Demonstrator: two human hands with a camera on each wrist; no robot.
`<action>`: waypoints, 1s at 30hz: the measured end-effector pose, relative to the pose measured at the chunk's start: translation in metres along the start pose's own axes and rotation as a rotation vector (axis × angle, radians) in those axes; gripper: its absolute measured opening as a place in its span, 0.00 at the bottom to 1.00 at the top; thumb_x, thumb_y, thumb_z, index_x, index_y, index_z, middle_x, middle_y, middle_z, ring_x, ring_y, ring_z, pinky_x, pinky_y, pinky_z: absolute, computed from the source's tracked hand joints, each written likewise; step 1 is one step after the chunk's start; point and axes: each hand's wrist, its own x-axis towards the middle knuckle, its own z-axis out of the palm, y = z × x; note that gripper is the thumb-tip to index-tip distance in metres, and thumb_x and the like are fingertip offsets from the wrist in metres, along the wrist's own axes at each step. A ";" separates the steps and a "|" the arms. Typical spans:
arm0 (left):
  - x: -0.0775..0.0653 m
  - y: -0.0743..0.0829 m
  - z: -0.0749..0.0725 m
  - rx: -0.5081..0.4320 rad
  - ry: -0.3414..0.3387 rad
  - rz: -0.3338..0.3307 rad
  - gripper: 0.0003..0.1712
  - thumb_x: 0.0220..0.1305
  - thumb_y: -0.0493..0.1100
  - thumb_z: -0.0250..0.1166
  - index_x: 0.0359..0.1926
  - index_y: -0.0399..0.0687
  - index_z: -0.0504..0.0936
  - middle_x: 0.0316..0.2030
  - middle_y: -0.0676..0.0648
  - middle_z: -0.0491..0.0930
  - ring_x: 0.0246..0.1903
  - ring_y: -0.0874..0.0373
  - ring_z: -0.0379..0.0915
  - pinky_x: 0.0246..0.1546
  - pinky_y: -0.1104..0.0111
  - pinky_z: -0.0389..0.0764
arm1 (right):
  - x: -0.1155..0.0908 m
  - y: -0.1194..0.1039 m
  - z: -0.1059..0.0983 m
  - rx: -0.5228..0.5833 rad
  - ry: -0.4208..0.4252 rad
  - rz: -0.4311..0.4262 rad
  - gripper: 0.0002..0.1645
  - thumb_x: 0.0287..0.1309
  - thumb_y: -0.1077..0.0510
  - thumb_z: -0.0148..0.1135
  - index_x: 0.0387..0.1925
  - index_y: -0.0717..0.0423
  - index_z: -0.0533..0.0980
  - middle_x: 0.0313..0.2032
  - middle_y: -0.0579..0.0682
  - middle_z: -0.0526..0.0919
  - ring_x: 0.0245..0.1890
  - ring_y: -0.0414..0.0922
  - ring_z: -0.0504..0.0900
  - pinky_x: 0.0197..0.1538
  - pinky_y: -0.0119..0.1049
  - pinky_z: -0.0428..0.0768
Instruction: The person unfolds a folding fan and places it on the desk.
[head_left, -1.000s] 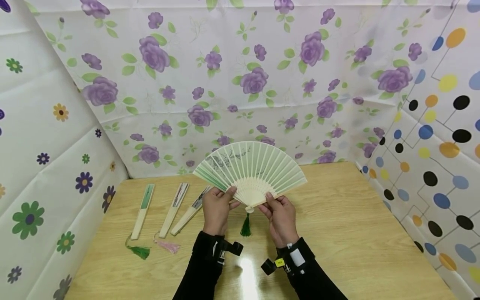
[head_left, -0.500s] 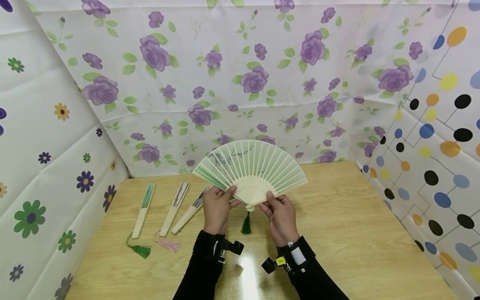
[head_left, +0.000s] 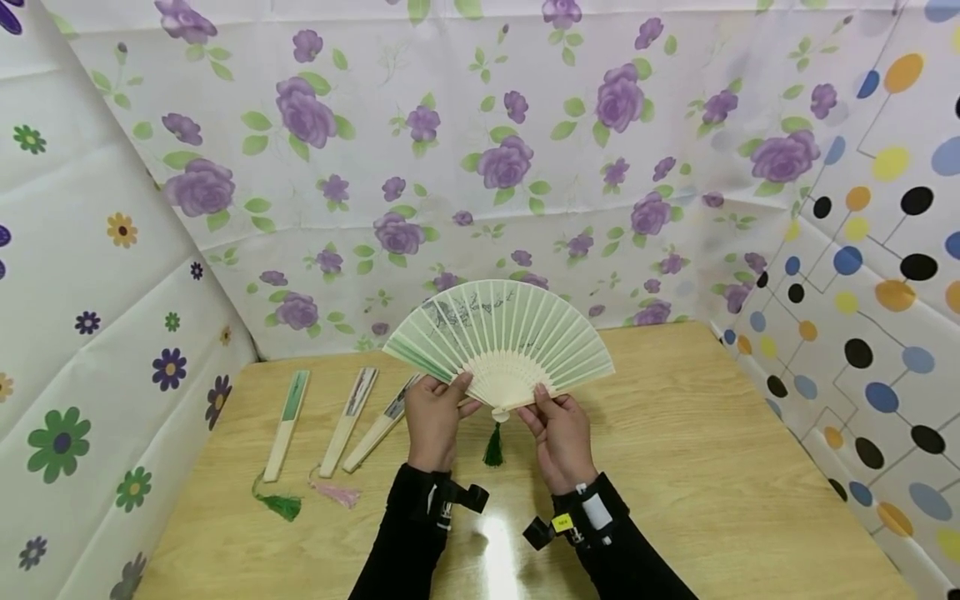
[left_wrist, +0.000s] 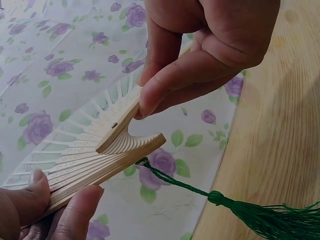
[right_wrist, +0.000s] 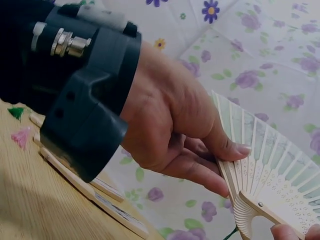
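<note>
A pale green hand fan (head_left: 517, 325) is spread wide above the table, ribs fanned upward, with a dark ink drawing on its left part. My left hand (head_left: 432, 425) pinches its left edge between thumb and fingers. On the opposite edge, my right hand (head_left: 566, 442) pinches the outer rib. From the pivot end hangs a dark green tassel (head_left: 492, 447), seen close in the left wrist view as a long knotted tassel (left_wrist: 260, 215). Pierced holes pattern the cream ribs (right_wrist: 265, 187) in the right wrist view.
On the table's left lie three folded fans: one with a green panel (head_left: 287, 425) and green tassel (head_left: 281, 506), a middle one (head_left: 348, 421) near a pink tassel (head_left: 339, 494), and a third (head_left: 381, 425) partly behind my left hand. Patterned sheets (head_left: 450, 167) enclose the wooden table (head_left: 712, 467).
Both hands keep their pinch on the spread fan, and it stays almost in place. Only a slight shift of the whole head view shows.
</note>
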 end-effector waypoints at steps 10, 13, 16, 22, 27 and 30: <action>-0.001 0.000 0.000 -0.013 0.011 0.011 0.15 0.82 0.31 0.68 0.64 0.29 0.87 0.59 0.26 0.88 0.51 0.54 0.95 0.49 0.62 0.99 | -0.001 0.001 0.001 0.010 -0.010 0.016 0.14 0.90 0.59 0.56 0.61 0.68 0.73 0.47 0.47 0.85 0.38 0.34 0.88 0.54 0.21 0.92; -0.001 -0.002 0.001 -0.014 0.013 0.004 0.14 0.82 0.30 0.69 0.63 0.29 0.88 0.58 0.26 0.88 0.49 0.57 0.94 0.49 0.61 0.99 | -0.003 0.001 0.001 0.021 -0.001 0.020 0.16 0.90 0.59 0.56 0.65 0.68 0.73 0.47 0.47 0.85 0.38 0.34 0.88 0.54 0.21 0.92; -0.001 -0.004 0.002 -0.010 0.005 0.001 0.15 0.82 0.31 0.69 0.64 0.30 0.88 0.59 0.27 0.89 0.49 0.58 0.94 0.50 0.59 0.99 | -0.004 0.001 -0.001 0.031 0.015 0.018 0.18 0.90 0.59 0.56 0.66 0.69 0.73 0.48 0.47 0.86 0.38 0.34 0.89 0.54 0.21 0.92; -0.002 -0.005 0.002 -0.019 0.012 0.018 0.15 0.82 0.31 0.68 0.63 0.30 0.88 0.58 0.27 0.89 0.49 0.58 0.93 0.51 0.58 0.99 | -0.003 0.001 -0.002 0.024 -0.001 0.025 0.17 0.90 0.59 0.56 0.67 0.68 0.73 0.49 0.47 0.85 0.40 0.34 0.89 0.55 0.21 0.92; -0.003 -0.006 0.005 -0.041 0.020 0.024 0.12 0.82 0.31 0.68 0.59 0.27 0.87 0.54 0.30 0.89 0.49 0.56 0.93 0.53 0.54 0.99 | 0.001 0.000 -0.003 0.055 -0.014 0.062 0.18 0.92 0.58 0.51 0.70 0.66 0.71 0.52 0.46 0.84 0.44 0.34 0.88 0.61 0.21 0.90; -0.004 -0.006 0.007 -0.042 0.028 0.024 0.09 0.82 0.30 0.68 0.55 0.26 0.87 0.52 0.32 0.89 0.50 0.55 0.93 0.55 0.52 0.98 | 0.002 0.000 -0.003 0.082 -0.009 0.082 0.19 0.93 0.57 0.49 0.71 0.65 0.70 0.54 0.47 0.83 0.46 0.34 0.87 0.64 0.21 0.88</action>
